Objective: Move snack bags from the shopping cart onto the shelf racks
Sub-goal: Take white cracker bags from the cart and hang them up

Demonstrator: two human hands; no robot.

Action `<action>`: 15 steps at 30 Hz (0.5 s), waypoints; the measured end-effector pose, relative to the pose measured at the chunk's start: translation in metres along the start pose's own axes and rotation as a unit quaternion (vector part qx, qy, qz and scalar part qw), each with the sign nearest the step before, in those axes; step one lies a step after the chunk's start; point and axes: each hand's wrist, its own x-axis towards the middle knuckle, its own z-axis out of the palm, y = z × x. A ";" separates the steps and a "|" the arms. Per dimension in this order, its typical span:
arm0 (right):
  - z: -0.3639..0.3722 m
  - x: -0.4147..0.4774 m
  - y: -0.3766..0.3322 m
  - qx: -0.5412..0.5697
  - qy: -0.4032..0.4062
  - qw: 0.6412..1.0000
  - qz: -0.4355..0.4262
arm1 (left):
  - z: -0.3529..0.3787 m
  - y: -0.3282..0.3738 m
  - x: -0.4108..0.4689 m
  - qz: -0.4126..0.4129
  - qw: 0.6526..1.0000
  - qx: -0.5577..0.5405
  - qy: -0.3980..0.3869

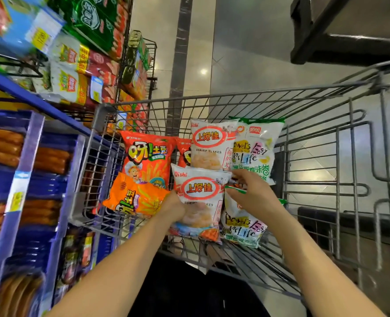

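In cart [235, 96], left hand [173, 208] tight round shrimp-flakes bag [199, 188], right hand [255, 194] round green-topped bag [242, 223].

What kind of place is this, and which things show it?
Most likely a supermarket aisle. A wire shopping cart holds snack bags, such as a shrimp flakes bag, and the blue shelf racks on the left carry packaged goods with yellow price tags.

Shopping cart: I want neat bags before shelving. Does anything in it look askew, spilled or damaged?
The orange crinkly potato-stick bag at the grey wire shopping cart's near left lies tipped sideways, its print rotated, against the upright red potato-stick bag. No tears or spills show.
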 end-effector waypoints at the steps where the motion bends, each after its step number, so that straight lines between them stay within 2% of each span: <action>1: -0.001 0.001 0.001 0.007 0.000 1.000 0.005 | 0.000 -0.001 -0.001 0.017 1.000 0.004 0.005; 10: -0.005 0.024 0.000 0.083 0.028 0.996 0.011 | -0.042 0.024 -0.029 0.105 0.987 -0.119 0.041; 15: -0.004 0.044 -0.008 0.117 0.041 0.991 0.040 | -0.077 0.030 -0.031 0.148 0.977 -0.140 0.056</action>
